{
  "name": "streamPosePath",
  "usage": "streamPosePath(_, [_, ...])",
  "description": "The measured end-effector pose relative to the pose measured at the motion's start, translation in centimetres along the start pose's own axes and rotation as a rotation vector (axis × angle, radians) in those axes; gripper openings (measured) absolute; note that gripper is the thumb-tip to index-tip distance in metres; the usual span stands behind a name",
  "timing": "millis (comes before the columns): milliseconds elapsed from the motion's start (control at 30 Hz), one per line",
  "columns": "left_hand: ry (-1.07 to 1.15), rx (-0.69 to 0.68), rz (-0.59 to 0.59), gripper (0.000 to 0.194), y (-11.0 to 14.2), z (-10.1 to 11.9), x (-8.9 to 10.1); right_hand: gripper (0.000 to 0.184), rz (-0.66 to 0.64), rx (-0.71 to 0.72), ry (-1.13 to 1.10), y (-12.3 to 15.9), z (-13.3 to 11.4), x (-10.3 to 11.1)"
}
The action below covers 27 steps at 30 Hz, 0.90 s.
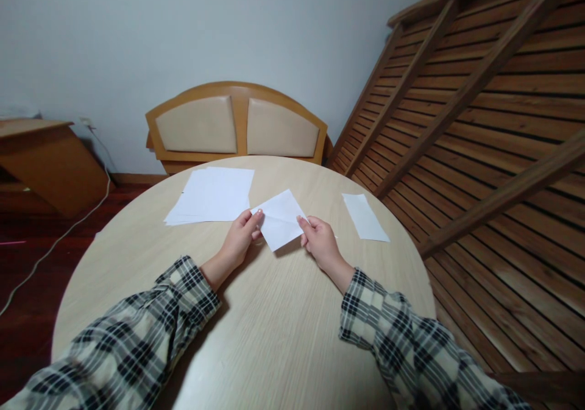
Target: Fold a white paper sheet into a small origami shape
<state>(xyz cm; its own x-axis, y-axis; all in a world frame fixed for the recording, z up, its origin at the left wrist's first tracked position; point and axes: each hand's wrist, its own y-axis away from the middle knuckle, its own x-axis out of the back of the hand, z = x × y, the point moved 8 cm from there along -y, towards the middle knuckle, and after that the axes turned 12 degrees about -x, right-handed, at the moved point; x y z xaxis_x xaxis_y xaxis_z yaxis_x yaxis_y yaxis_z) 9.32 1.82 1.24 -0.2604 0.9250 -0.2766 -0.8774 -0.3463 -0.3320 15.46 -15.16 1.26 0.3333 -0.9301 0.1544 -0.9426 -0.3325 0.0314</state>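
Note:
A white square sheet of paper (281,218), turned like a diamond with a faint crease across it, is held just over the table. My left hand (238,234) pinches its left corner between thumb and fingers. At the opposite corner my right hand (321,242) grips the paper the same way. Behind my left hand lies a stack of white paper sheets (212,194), its edges slightly uneven. To the right of my right hand rests a narrow white paper strip (365,217).
The round, light wood table (274,337) carries all the paper. Beyond it stands a wooden headboard (240,123) with cream panels against the wall. A slatted wooden frame (475,130) leans at the right. A brown desk (50,160) and a white cable (68,230) are at the left.

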Motion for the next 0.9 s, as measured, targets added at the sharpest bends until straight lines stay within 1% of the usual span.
streamPosePath(67, [-0.012,0.022,-0.017,0.032,0.1,-0.3,-0.3,0.043,-0.040,-0.037,-0.027,0.2,0.3,-0.6])
streamPosePath(100, [-0.042,0.014,-0.001,0.034,0.1,-0.3,-0.2,0.042,-0.074,-0.057,-0.033,0.3,0.5,-1.0])
streamPosePath(167, [-0.097,-0.041,0.075,0.034,0.0,0.0,0.6,0.041,-0.163,-0.089,-0.016,0.6,0.8,-1.9])
streamPosePath(267, [-0.153,-0.116,0.187,0.032,-0.1,0.5,1.8,0.040,-0.330,-0.123,0.062,1.4,0.9,-3.6])
streamPosePath(367, [-0.231,-0.141,0.233,0.033,-0.2,0.8,2.6,0.037,-0.433,-0.118,0.137,2.3,0.7,-4.7])
streamPosePath(467, [-0.312,-0.174,0.199,0.036,-0.4,1.4,2.6,0.037,-0.476,-0.101,0.180,2.9,0.4,-5.0])
streamPosePath(533, [-0.364,-0.224,0.175,0.035,-0.6,2.1,2.6,0.037,-0.497,-0.096,0.193,3.2,0.4,-5.0])
streamPosePath(667, [-0.433,-0.319,0.186,0.034,-0.8,3.5,3.0,0.038,-0.495,-0.081,0.182,3.3,0.4,-4.9])
streamPosePath(767, [-0.418,-0.308,0.153,0.034,-0.9,3.6,2.8,0.039,-0.513,-0.101,0.128,3.1,0.6,-5.1])
streamPosePath(800, [-0.411,-0.300,0.135,0.034,-0.9,3.6,2.7,0.040,-0.500,-0.108,0.101,2.9,0.6,-5.0])
streamPosePath(900, [-0.400,-0.254,0.059,0.033,-0.8,3.2,1.8,0.045,-0.398,-0.117,-0.013,2.0,0.5,-4.1])
